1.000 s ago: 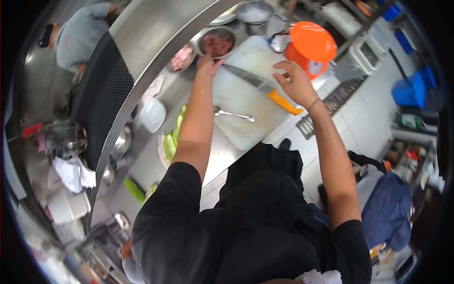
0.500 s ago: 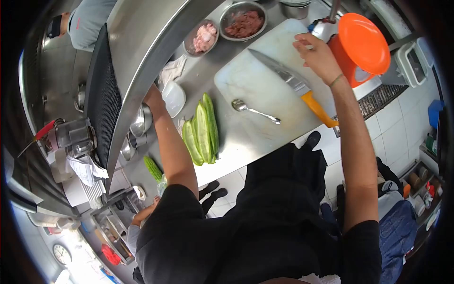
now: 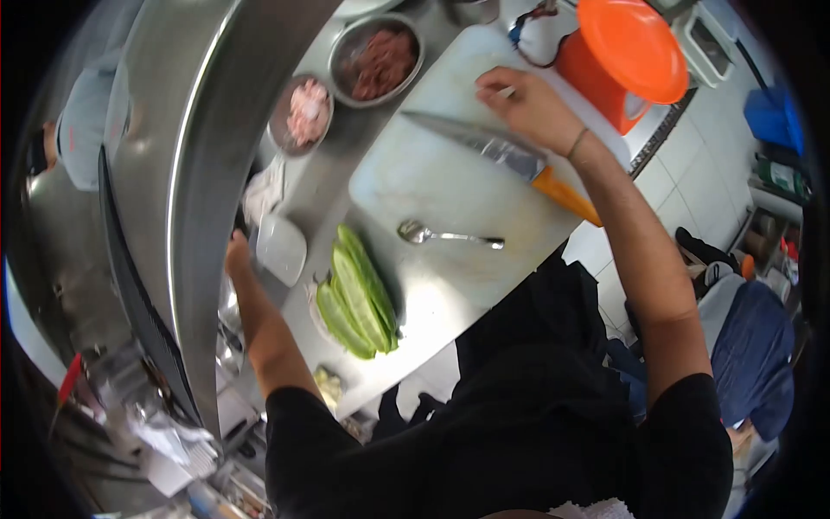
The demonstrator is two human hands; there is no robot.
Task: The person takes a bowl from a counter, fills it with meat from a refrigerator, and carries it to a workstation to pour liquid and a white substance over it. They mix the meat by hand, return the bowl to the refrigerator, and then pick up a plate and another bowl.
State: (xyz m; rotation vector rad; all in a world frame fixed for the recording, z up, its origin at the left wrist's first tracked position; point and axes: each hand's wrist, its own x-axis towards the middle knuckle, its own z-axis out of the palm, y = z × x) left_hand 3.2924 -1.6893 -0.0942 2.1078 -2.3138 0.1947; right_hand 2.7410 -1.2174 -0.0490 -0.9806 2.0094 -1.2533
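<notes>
My right hand (image 3: 534, 111) hovers above the white cutting board (image 3: 389, 169), fingers loosely curled and apart with nothing seen in them. Just below it lies a kitchen knife with a yellow handle (image 3: 566, 195), its blade flat on the board. A metal spoon (image 3: 454, 236) rests nearer the board's front. To the left, long green gourd halves (image 3: 359, 290), hollowed lengthwise, lie on the steel counter. My left hand (image 3: 236, 253) reaches toward the far left beside a white plastic container (image 3: 281, 249); the steel shelf edge hides its fingers.
A steel bowl of dark red meat (image 3: 385, 65) and a bowl of paler meat (image 3: 305, 112) stand behind the board. An orange bucket-like container (image 3: 596, 78) is at the right. The steel shelf (image 3: 203, 173) overhangs the left. A person (image 3: 91, 130) is beyond it.
My view has turned and shifted, so the counter items sit differently in it. My left hand has gone further under the shelf edge. My right hand stays above the board, fingers more curled.
</notes>
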